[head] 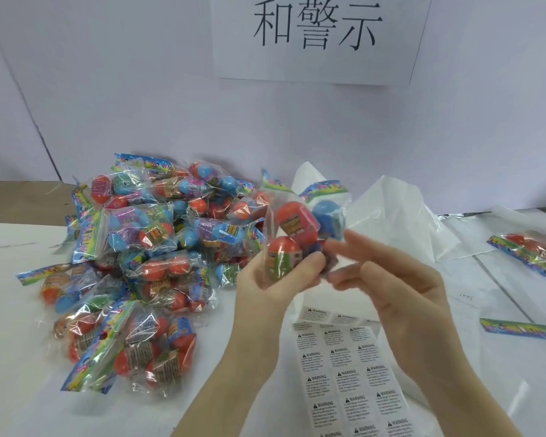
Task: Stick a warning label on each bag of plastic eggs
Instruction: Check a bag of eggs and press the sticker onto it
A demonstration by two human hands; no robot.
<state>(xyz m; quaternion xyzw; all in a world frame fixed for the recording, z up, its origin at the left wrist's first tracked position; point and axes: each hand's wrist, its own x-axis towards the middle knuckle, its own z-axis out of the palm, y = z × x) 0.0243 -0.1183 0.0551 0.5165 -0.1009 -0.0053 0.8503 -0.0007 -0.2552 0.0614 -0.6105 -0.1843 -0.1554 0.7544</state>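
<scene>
The left hand point(275, 279) held a clear bag of plastic eggs point(300, 234) up above the table point(19, 342), its grip closed round the lower end of the bag with the thumb curled over an orange egg. Inside the bag showed two orange eggs and a blue one, and the bag's coloured header card stood at the top right of it. The right hand point(401, 279) was raised just beside the bag, its fingers point(353, 244) stretched out nearly straight towards the bag's right side; they were blurred, and whether the fingertips touched the bag or carried a label could not be told. Below the hands, on the table, lay a sheet of warning labels point(350, 373), printed in rows with the word WARNING on each. To the left lay a large pile of bagged eggs point(145, 257), heaped loosely, orange and blue eggs showing through the clear film. At the far right edge another bag of eggs point(530, 250) lay by itself, well apart from the pile, and nearer the person a loose header card point(520, 328) lay flat. Crumpled white plastic sheeting point(391, 212) rose behind the held bag. On the wall behind hung a paper sign point(316, 36) with large black characters.
</scene>
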